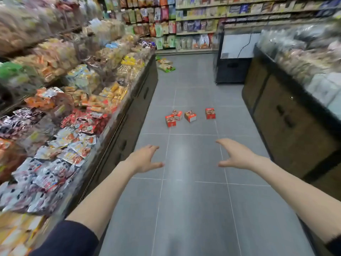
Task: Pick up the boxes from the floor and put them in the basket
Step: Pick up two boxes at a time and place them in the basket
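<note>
Reaching forward, the person is holding the left hand [145, 159] and the right hand [238, 156] out over the floor [193, 209], both spread wide with relaxed fingers and nothing in either. Both hands are hovering out in the aisle beside the snack counter [140, 100], the left hand being the nearer to its dark front. Farther along that counter, and well apart from the hands, four red boxes [190, 116] are lying on the tiles. Two are sitting touching or nearly so on the counter's side of the group, a third is sitting just beside them, and the fourth is lying a little apart on the side away from the counter. (Some green packets [167, 66] are also lying by the counter's far end, too blurred to identify further.) No basket is showing anywhere. Judging from this, the task is barely beginning: nothing is being gripped, every box in view is waiting on the floor, and all the picking up and putting into the basket is remaining to be done.
</note>
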